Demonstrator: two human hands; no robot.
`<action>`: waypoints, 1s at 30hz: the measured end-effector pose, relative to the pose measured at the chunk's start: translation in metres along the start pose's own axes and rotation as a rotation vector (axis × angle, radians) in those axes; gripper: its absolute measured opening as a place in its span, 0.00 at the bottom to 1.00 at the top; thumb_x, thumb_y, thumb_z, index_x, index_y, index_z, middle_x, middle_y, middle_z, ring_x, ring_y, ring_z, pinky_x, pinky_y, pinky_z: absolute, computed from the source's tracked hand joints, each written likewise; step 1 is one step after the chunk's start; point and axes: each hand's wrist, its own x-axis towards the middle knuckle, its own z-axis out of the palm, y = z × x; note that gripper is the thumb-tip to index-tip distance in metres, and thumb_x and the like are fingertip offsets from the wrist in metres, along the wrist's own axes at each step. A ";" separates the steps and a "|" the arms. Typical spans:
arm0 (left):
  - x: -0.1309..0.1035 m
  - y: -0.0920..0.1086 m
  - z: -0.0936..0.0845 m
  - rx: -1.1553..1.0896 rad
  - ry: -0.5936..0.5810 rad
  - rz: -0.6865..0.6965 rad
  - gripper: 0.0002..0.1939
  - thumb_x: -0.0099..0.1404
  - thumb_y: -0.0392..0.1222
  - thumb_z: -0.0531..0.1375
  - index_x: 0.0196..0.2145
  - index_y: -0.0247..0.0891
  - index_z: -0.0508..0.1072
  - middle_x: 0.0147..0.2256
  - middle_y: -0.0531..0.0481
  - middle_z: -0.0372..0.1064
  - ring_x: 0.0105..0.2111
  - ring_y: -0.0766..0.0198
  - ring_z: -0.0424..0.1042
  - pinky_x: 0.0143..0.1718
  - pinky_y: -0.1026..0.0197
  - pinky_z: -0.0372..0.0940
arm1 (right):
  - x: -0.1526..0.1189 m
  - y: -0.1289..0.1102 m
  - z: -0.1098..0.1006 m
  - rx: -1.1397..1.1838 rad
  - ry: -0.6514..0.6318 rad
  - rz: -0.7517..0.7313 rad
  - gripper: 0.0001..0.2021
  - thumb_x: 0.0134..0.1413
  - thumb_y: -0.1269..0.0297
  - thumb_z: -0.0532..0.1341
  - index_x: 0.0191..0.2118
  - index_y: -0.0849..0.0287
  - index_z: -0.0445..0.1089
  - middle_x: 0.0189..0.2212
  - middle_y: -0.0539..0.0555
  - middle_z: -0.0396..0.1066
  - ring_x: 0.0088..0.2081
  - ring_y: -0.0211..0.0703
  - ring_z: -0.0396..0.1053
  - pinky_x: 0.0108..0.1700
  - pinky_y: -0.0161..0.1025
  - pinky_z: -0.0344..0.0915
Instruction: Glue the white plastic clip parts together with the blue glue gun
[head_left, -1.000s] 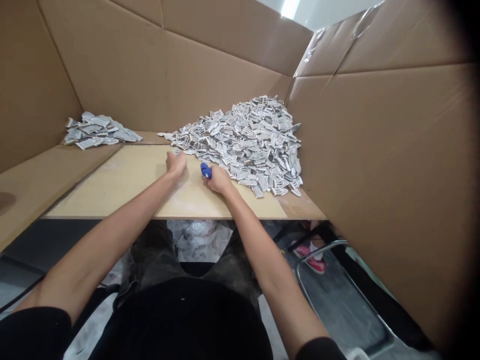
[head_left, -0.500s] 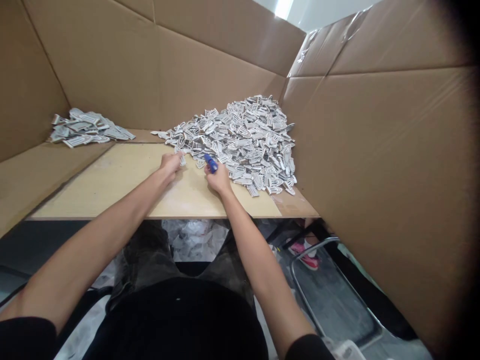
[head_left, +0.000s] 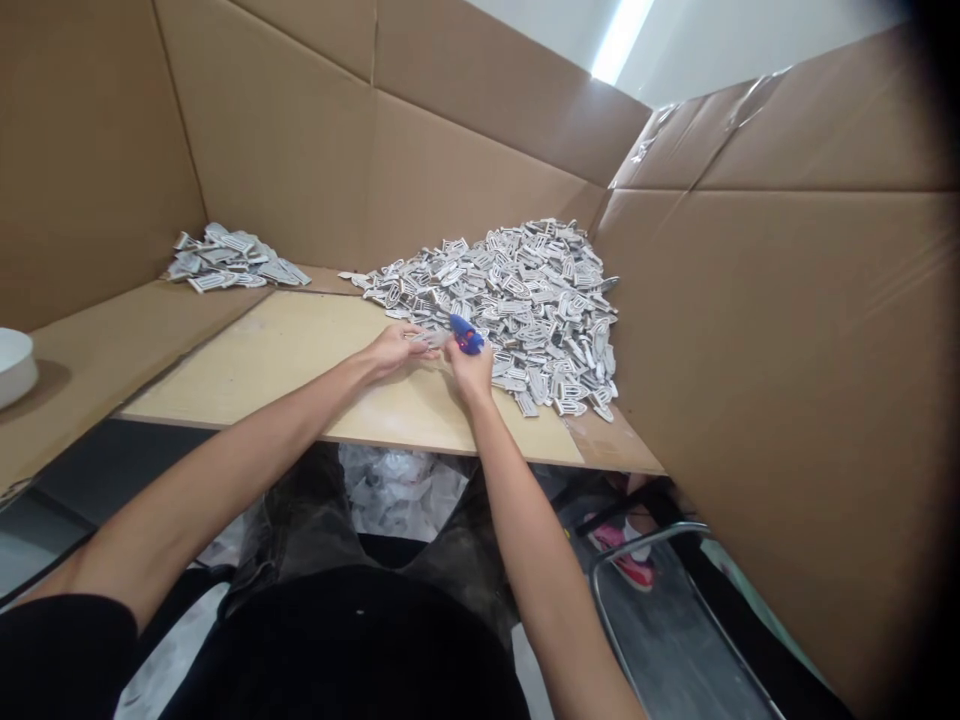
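My left hand [head_left: 391, 352] is over the wooden board [head_left: 255, 365], its fingers closed on a small pale grey slotted piece [head_left: 430, 339]. Close beside it, my right hand [head_left: 472, 376] grips a blue-handled tool [head_left: 466, 335]. The tool's working end is too small and blurred to make out. The two hands nearly meet at the piece; whether the tool touches it I cannot tell. Just behind and to the right of them lies a large heap of similar slotted pieces [head_left: 525, 290].
Tall cardboard walls [head_left: 480, 150] stand behind and at the right. A smaller pile of pieces [head_left: 232, 262] lies at the back left. A white round container [head_left: 13, 366] is at the left edge. Below right are a metal-framed chair [head_left: 660, 600] and a person's pink shoe [head_left: 630, 565].
Both hands have come closer together, the left bringing its piece towards the tool in the right. The view has turned left, so the white container now shows.
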 end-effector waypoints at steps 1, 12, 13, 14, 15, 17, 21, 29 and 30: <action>0.000 -0.002 0.000 0.012 -0.034 0.011 0.19 0.50 0.23 0.73 0.39 0.29 0.76 0.36 0.43 0.81 0.35 0.59 0.82 0.47 0.55 0.76 | -0.001 -0.001 0.000 -0.045 0.001 -0.011 0.12 0.50 0.54 0.64 0.28 0.58 0.73 0.22 0.48 0.70 0.26 0.40 0.65 0.33 0.36 0.63; 0.005 -0.011 0.001 0.039 -0.088 0.046 0.21 0.49 0.23 0.71 0.41 0.31 0.76 0.36 0.47 0.81 0.36 0.61 0.81 0.55 0.50 0.74 | -0.008 -0.010 -0.001 -0.182 0.000 -0.034 0.09 0.50 0.57 0.62 0.27 0.57 0.70 0.21 0.46 0.66 0.26 0.38 0.59 0.31 0.36 0.58; 0.005 -0.011 0.001 0.031 -0.081 0.049 0.20 0.50 0.24 0.72 0.41 0.31 0.75 0.35 0.47 0.80 0.36 0.61 0.81 0.56 0.50 0.74 | -0.008 -0.010 -0.001 -0.186 0.000 -0.039 0.09 0.50 0.57 0.62 0.27 0.56 0.70 0.21 0.46 0.66 0.26 0.38 0.59 0.31 0.36 0.58; 0.004 -0.010 0.002 0.019 -0.074 0.052 0.19 0.51 0.24 0.72 0.41 0.32 0.75 0.35 0.47 0.80 0.36 0.62 0.81 0.56 0.50 0.74 | -0.009 -0.010 -0.001 -0.192 0.000 -0.043 0.08 0.50 0.58 0.62 0.27 0.56 0.70 0.21 0.46 0.67 0.26 0.39 0.60 0.31 0.36 0.58; 0.004 -0.010 0.003 0.007 -0.067 0.055 0.18 0.53 0.24 0.72 0.40 0.32 0.75 0.35 0.47 0.80 0.36 0.62 0.81 0.57 0.50 0.74 | -0.009 -0.010 -0.002 -0.197 0.001 -0.048 0.08 0.50 0.58 0.62 0.27 0.57 0.70 0.22 0.47 0.68 0.26 0.39 0.60 0.32 0.36 0.59; 0.002 -0.008 0.006 -0.006 -0.054 0.052 0.16 0.54 0.25 0.72 0.39 0.32 0.74 0.34 0.47 0.80 0.36 0.63 0.81 0.57 0.50 0.74 | -0.010 -0.009 -0.002 -0.209 -0.001 -0.060 0.08 0.51 0.58 0.63 0.29 0.57 0.71 0.23 0.48 0.69 0.27 0.40 0.61 0.32 0.37 0.59; -0.001 -0.005 0.010 -0.008 -0.008 0.041 0.15 0.56 0.23 0.72 0.37 0.32 0.74 0.33 0.47 0.80 0.35 0.63 0.80 0.55 0.49 0.76 | -0.009 -0.007 -0.002 -0.257 0.002 -0.073 0.08 0.51 0.58 0.63 0.29 0.56 0.70 0.23 0.47 0.69 0.27 0.41 0.61 0.34 0.37 0.60; 0.001 0.001 0.006 0.023 0.153 0.039 0.15 0.56 0.24 0.70 0.38 0.33 0.73 0.30 0.47 0.79 0.30 0.62 0.80 0.40 0.57 0.76 | -0.005 -0.005 -0.006 -0.339 0.166 -0.099 0.09 0.56 0.58 0.63 0.31 0.52 0.62 0.25 0.45 0.65 0.30 0.43 0.60 0.39 0.39 0.61; 0.001 0.001 0.003 0.043 0.169 0.044 0.15 0.56 0.25 0.71 0.38 0.34 0.73 0.28 0.48 0.78 0.28 0.62 0.79 0.37 0.59 0.75 | -0.005 -0.006 -0.007 -0.337 0.167 -0.095 0.09 0.57 0.58 0.63 0.31 0.52 0.62 0.25 0.45 0.64 0.30 0.42 0.60 0.40 0.39 0.61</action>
